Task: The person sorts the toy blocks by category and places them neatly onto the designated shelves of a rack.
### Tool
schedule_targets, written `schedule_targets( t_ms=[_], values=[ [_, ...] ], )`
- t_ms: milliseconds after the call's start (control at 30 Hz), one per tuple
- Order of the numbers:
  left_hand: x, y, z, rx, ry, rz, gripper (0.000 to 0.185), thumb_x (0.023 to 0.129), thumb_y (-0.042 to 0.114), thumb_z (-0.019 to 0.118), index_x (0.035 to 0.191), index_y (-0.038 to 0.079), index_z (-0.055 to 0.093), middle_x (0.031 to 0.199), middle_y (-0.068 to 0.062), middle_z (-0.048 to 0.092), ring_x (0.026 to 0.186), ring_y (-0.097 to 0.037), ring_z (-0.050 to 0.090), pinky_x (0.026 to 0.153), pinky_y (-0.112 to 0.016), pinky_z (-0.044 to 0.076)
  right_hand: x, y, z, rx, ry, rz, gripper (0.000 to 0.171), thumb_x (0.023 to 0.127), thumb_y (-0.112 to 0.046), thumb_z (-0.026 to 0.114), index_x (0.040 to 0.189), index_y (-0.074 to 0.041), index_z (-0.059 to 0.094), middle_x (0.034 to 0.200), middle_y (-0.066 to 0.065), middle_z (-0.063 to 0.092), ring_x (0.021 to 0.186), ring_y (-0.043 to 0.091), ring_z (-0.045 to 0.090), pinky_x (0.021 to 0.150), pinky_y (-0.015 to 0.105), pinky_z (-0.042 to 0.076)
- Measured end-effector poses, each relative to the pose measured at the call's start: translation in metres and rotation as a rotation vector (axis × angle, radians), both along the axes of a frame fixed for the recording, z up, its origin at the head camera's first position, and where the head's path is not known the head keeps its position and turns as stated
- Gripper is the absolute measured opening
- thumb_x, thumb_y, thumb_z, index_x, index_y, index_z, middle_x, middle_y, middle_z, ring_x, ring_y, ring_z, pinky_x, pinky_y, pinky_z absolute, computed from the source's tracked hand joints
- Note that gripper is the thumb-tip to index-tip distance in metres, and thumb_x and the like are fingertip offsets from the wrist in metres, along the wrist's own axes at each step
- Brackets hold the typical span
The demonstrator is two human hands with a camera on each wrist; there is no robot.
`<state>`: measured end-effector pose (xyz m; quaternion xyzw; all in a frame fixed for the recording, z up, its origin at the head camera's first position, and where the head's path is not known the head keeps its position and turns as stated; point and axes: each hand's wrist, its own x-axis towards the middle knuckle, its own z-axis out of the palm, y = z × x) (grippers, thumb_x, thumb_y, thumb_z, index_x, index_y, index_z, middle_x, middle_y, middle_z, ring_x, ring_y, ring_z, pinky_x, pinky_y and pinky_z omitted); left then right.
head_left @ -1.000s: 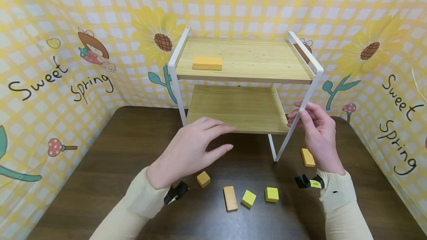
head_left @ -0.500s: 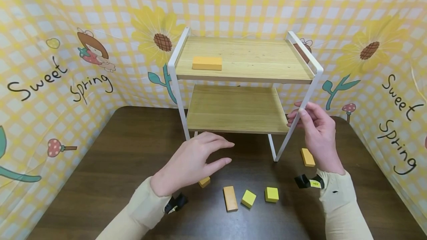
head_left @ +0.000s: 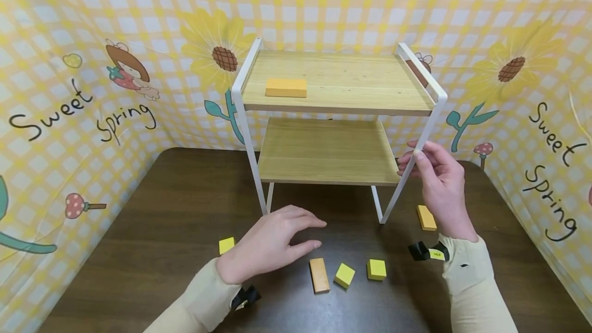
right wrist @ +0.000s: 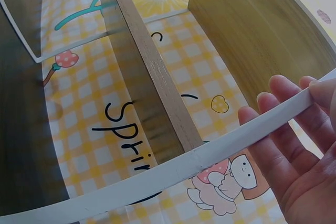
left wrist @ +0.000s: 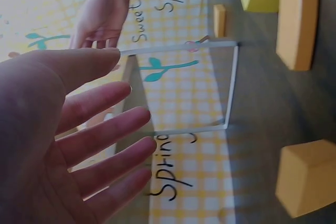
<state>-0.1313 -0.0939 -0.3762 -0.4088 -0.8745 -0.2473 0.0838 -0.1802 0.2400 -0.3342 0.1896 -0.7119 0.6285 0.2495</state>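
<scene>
A two-tier shelf with wooden boards and a white metal frame stands at the back of the table. My right hand holds its front right leg; the right wrist view shows the thumb on one side of the white leg and the fingers behind it. My left hand hovers in front of the lower shelf, holding nothing, its fingers apart in the left wrist view. Below it lie an orange rectangular block and an orange cube, which the hand hides in the head view.
Two yellow cubes sit near the front of the brown table. Another yellow cube peeks out beside the left wrist. One orange block lies on the top board, another by the right hand. Checked cloth walls the table.
My left hand has come down and toward me, away from the lower shelf's front edge, covering the orange cube and uncovering a yellow one. My right hand stays on the leg.
</scene>
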Motion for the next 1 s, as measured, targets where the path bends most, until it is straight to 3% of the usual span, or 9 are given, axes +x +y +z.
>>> schedule_targets(
  t_ms=[433, 767, 1000],
  values=[
    [0.008, 0.006, -0.029, -0.071, -0.049, -0.135, 0.026, 0.097, 0.028, 0.073, 0.122, 0.021, 0.074, 0.118, 0.013, 0.066, 0.113, -0.005, 0.059, 0.094, -0.025, 0.052, 0.0, 0.0, -0.001, 0.015, 0.002, -0.015, 0.024, 0.106, -0.01, 0.056, 0.123, 0.005, 0.064, 0.094, 0.017, 0.071, 0.077, 0.024, 0.07, 0.073, 0.027, 0.061],
    [0.015, 0.011, -0.058, -0.178, 0.029, -0.264, 0.023, 0.093, 0.016, 0.074, 0.116, 0.017, 0.076, 0.118, 0.008, 0.067, 0.115, -0.007, 0.059, 0.101, -0.019, 0.045, 0.0, 0.0, 0.0, 0.014, 0.0, -0.017, 0.024, 0.106, -0.01, 0.056, 0.123, 0.004, 0.065, 0.094, 0.017, 0.071, 0.078, 0.024, 0.071, 0.072, 0.026, 0.061],
    [0.014, 0.013, -0.064, -0.182, 0.016, -0.303, 0.027, 0.091, 0.006, 0.069, 0.114, 0.019, 0.076, 0.117, 0.01, 0.067, 0.116, -0.004, 0.058, 0.1, -0.018, 0.046, 0.0, 0.0, -0.001, 0.008, -0.001, -0.01, 0.026, 0.106, -0.01, 0.056, 0.124, 0.007, 0.063, 0.094, 0.017, 0.071, 0.077, 0.025, 0.07, 0.072, 0.026, 0.061]
  ],
)
